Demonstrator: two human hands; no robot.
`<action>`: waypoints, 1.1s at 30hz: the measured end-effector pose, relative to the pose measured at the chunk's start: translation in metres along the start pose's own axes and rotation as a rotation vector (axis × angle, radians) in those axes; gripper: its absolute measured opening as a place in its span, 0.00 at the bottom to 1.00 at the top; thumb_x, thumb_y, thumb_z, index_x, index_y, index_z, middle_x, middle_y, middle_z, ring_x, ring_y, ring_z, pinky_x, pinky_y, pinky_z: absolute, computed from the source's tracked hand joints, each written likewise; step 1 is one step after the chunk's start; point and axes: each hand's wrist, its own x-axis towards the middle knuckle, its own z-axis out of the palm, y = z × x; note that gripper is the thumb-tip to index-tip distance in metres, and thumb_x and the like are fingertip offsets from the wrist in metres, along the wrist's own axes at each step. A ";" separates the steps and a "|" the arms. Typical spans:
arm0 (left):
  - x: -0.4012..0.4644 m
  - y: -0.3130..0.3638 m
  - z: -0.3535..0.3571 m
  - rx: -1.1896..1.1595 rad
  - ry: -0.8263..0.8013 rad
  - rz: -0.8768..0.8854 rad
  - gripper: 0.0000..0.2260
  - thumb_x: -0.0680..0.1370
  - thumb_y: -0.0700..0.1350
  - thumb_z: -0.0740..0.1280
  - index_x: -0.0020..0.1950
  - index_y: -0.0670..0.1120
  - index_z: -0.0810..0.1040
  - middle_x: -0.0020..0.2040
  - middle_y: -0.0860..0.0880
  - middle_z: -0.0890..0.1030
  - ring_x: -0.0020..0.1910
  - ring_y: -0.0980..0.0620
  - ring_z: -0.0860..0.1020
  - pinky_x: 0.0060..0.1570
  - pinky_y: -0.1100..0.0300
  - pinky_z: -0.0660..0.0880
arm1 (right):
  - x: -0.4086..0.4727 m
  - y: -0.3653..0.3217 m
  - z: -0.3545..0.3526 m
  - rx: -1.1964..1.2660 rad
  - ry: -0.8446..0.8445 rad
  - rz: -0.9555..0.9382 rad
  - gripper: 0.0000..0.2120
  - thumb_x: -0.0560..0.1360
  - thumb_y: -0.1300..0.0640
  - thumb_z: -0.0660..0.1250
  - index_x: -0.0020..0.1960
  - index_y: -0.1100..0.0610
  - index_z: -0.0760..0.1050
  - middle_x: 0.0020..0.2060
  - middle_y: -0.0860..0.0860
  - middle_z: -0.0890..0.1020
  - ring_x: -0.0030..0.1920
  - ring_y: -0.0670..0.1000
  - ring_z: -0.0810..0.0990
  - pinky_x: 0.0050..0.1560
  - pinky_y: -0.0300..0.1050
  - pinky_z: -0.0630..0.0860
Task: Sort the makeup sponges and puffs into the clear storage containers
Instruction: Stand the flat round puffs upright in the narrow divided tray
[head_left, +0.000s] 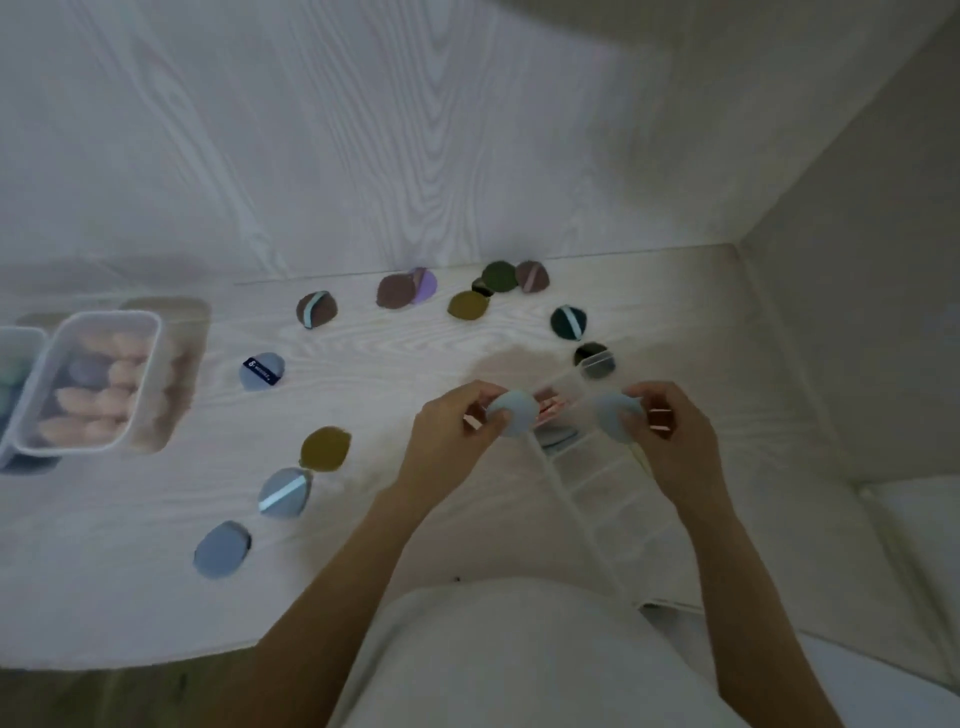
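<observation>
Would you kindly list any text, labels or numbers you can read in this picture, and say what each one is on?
Dark tag on the blue puff: white print, too blurred to read.
No other writing shows on the other puffs, the containers or the table.

Pale woodgrain table (415, 353): scattered round puffs (317, 309), clear containers (98, 382), slotted organizer (613, 488).
</observation>
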 end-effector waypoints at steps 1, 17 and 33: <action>0.004 0.002 0.006 0.036 -0.006 0.004 0.07 0.75 0.46 0.69 0.52 0.47 0.79 0.46 0.53 0.81 0.41 0.56 0.77 0.39 0.67 0.73 | 0.000 0.004 -0.003 0.022 0.029 0.008 0.08 0.73 0.65 0.69 0.47 0.53 0.74 0.41 0.46 0.78 0.42 0.50 0.77 0.38 0.29 0.72; 0.021 0.018 0.067 0.548 -0.045 0.393 0.15 0.63 0.44 0.79 0.47 0.46 0.80 0.38 0.50 0.82 0.31 0.51 0.79 0.28 0.67 0.70 | -0.001 0.011 -0.016 0.125 0.028 -0.082 0.11 0.72 0.67 0.68 0.46 0.53 0.72 0.41 0.43 0.78 0.41 0.40 0.77 0.39 0.28 0.72; 0.060 0.018 0.049 0.703 -0.447 0.592 0.18 0.66 0.50 0.75 0.54 0.49 0.81 0.53 0.47 0.78 0.49 0.47 0.74 0.45 0.57 0.70 | 0.000 0.017 -0.008 0.129 -0.004 -0.067 0.10 0.72 0.66 0.68 0.47 0.53 0.72 0.42 0.42 0.77 0.42 0.41 0.77 0.41 0.27 0.72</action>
